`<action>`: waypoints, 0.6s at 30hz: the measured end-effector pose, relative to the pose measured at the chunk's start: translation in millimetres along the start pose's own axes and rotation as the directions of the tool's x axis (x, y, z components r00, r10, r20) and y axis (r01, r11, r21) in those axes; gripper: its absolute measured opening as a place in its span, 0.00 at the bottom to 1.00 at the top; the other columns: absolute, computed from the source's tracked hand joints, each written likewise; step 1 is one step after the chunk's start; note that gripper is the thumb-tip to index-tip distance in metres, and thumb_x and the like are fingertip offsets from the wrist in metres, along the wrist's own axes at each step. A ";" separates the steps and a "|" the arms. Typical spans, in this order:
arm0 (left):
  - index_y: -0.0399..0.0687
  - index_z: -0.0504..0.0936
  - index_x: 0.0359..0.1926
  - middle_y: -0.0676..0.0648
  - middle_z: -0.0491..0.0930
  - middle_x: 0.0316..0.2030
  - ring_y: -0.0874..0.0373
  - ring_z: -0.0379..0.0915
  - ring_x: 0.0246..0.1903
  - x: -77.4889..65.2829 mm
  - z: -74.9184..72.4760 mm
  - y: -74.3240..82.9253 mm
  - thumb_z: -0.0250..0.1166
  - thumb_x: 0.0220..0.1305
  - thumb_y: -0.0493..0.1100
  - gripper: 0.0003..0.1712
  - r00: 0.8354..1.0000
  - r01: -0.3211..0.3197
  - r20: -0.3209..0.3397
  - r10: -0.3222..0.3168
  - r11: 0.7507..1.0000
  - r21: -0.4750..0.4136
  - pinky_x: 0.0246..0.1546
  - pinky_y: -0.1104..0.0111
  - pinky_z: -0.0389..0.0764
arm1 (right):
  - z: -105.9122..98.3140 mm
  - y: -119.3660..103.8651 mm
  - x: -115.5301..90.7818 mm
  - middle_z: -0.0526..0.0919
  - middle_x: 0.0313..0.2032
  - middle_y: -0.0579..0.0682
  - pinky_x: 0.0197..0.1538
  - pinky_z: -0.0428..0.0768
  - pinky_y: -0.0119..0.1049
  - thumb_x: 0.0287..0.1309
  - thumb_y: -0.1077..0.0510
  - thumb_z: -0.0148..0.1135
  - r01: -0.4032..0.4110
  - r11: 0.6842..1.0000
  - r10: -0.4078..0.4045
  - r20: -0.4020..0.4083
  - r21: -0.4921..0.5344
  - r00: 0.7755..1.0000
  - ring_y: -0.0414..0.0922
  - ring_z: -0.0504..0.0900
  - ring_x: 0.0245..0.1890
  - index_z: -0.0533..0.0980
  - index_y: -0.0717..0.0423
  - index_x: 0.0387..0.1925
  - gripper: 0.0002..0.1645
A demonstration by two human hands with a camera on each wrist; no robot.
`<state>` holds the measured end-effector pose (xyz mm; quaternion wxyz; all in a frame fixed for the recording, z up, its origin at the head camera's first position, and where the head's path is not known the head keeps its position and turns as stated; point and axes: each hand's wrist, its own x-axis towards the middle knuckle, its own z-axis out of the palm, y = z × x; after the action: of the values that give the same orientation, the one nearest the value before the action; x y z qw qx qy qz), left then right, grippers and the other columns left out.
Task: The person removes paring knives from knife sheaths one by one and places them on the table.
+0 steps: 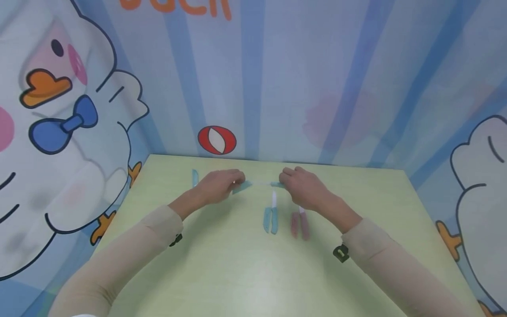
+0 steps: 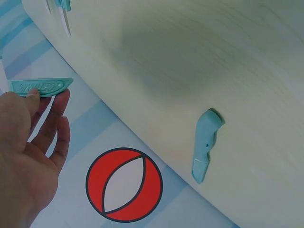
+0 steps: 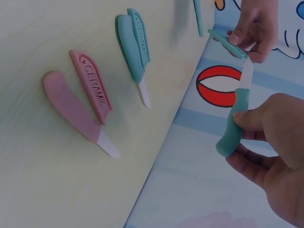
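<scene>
My left hand (image 1: pixel 219 185) pinches a teal blade cover (image 2: pixel 42 87) with raised lettering between thumb and fingers. Facing it, my right hand (image 1: pixel 303 187) grips the teal handle of a small knife (image 3: pixel 237 111). Its white blade reaches toward the cover, the tip right at the cover's end in the right wrist view. Both are held up near the table's far edge. Below the hands lie a teal knife (image 1: pixel 274 211) and, to its right, a pink knife (image 1: pixel 304 224), partly hidden by my right hand in the head view. Each has its cover alongside its handle.
Left of my left hand, another teal handle-shaped piece (image 2: pixel 206 145) lies on the pale table (image 1: pixel 253 273). Behind the far edge rises a blue striped backdrop (image 1: pixel 277 88) with a printed red ball and ducks. Dark straps (image 1: pixel 340 253) hang at the sleeves.
</scene>
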<state>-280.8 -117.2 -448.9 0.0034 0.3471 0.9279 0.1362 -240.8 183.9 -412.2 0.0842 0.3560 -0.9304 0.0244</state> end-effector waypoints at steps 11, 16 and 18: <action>0.48 0.81 0.54 0.51 0.84 0.47 0.55 0.82 0.48 -2.0 2.1 -2.8 0.65 0.76 0.36 0.10 0.999 0.030 -0.033 -0.036 0.983 -0.179 0.56 0.60 0.83 | 4.3 0.3 3.3 0.82 0.36 0.49 0.41 0.83 0.46 0.66 0.68 0.68 0.028 0.974 0.000 -0.120 0.226 0.993 0.49 0.83 0.36 0.82 0.58 0.41 0.05; 0.46 0.80 0.53 0.50 0.84 0.45 0.56 0.82 0.46 -2.2 5.1 -2.5 0.64 0.77 0.37 0.08 0.998 0.037 -0.044 -0.050 0.968 -0.250 0.51 0.63 0.84 | 10.9 -1.3 2.6 0.83 0.37 0.50 0.42 0.85 0.46 0.64 0.69 0.68 0.043 0.962 0.001 -0.162 0.269 0.987 0.49 0.85 0.37 0.82 0.59 0.41 0.06; 0.45 0.79 0.53 0.50 0.84 0.44 0.56 0.82 0.45 -2.2 5.3 -1.9 0.63 0.78 0.37 0.07 0.997 0.043 -0.048 -0.058 0.960 -0.277 0.48 0.63 0.85 | 14.2 -0.4 2.6 0.83 0.37 0.50 0.42 0.85 0.46 0.64 0.70 0.68 0.043 0.960 0.005 -0.172 0.276 0.985 0.49 0.85 0.38 0.81 0.60 0.41 0.06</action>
<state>-279.8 -118.7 -454.7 0.0295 0.3158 0.9081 0.2735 -244.4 180.4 -425.7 0.1130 0.3699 -0.9035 0.1849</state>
